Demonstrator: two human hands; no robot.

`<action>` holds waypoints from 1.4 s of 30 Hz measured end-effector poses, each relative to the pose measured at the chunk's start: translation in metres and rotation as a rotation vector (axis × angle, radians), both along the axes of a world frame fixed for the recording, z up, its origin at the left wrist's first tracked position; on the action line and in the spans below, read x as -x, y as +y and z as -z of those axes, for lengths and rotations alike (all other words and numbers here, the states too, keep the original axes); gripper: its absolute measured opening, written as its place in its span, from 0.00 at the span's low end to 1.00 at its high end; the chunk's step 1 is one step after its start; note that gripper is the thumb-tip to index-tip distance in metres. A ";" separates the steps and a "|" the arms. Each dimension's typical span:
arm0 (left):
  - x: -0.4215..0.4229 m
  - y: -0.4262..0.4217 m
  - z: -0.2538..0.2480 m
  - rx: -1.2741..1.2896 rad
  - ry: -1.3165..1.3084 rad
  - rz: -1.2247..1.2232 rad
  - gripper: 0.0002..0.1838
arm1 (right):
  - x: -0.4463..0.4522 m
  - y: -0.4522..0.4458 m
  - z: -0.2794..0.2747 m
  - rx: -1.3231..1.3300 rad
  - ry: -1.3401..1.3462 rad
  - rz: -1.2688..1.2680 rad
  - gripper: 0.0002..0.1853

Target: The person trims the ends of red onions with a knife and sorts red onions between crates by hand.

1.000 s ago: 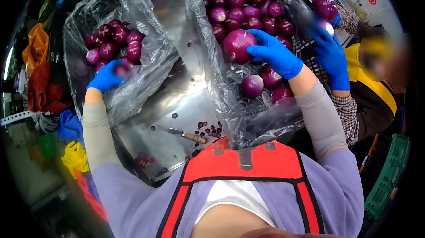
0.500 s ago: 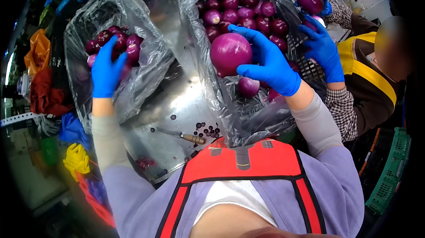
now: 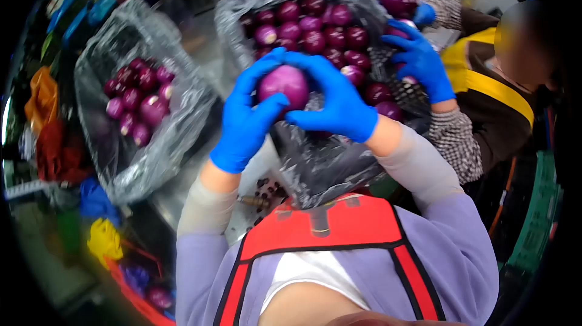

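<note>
A large, peeled-looking red onion [image 3: 284, 86] is held between my two blue-gloved hands, in front of the near left side of the right-hand crate. My left hand [image 3: 245, 114] curls round its left side, thumb across the front. From the right, my right hand [image 3: 339, 96] closes round the same onion. Behind them, the plastic-lined crate [image 3: 227, 26] holds many red onions [image 3: 312, 41]. At left, a second plastic-lined crate [image 3: 97, 138] contains a smaller heap of red onions [image 3: 136, 96].
A co-worker's gloved hands [image 3: 418, 59] handle onions at the right crate's far right side. On the metal table, a wooden-handled knife [image 3: 253, 201] lies near dark scraps [image 3: 270, 189]. A green crate [image 3: 536, 217] stands at the far right.
My left hand has left the onions in the left crate and come right to the large onion. My right hand has carried that onion leftward, and both hands now hold it.
</note>
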State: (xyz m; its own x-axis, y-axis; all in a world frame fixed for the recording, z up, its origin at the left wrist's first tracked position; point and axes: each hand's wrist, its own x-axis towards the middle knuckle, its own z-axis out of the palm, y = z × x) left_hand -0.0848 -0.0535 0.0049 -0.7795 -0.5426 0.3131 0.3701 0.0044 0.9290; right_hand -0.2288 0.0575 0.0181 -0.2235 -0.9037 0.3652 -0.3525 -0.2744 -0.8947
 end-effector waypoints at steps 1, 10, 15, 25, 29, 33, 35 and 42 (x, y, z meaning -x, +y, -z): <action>0.004 -0.002 -0.002 -0.045 -0.033 -0.022 0.26 | 0.003 -0.004 0.011 0.005 -0.122 -0.011 0.39; 0.024 0.014 0.015 0.696 -0.222 -0.125 0.27 | 0.134 -0.064 0.022 -0.007 -1.245 0.297 0.27; 0.023 0.015 0.015 0.839 -0.439 -0.097 0.26 | 0.214 -0.088 0.038 0.156 -1.224 0.383 0.31; 0.025 0.015 0.018 0.833 -0.425 -0.115 0.26 | 0.360 -0.090 0.030 0.096 -0.626 1.202 0.35; 0.025 0.015 0.018 0.858 -0.424 -0.140 0.26 | 0.440 -0.056 0.053 -0.399 0.169 1.391 0.48; 0.024 0.017 0.020 0.731 -0.407 -0.181 0.24 | 0.408 -0.044 0.030 -0.776 0.392 1.280 0.40; 0.022 0.018 0.022 0.664 -0.354 -0.238 0.23 | 0.472 -0.040 0.068 -0.650 0.184 1.222 0.36; 0.020 0.019 0.032 0.488 -0.143 -0.388 0.20 | 0.404 -0.037 0.049 -0.762 0.806 1.023 0.31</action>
State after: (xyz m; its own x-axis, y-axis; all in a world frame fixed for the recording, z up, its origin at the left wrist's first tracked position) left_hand -0.1047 -0.0347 -0.0272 -0.6073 -0.6149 0.5031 0.1296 0.5481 0.8263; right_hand -0.6327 0.0209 -0.0312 -0.8299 -0.5116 0.2224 -0.5511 0.8136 -0.1850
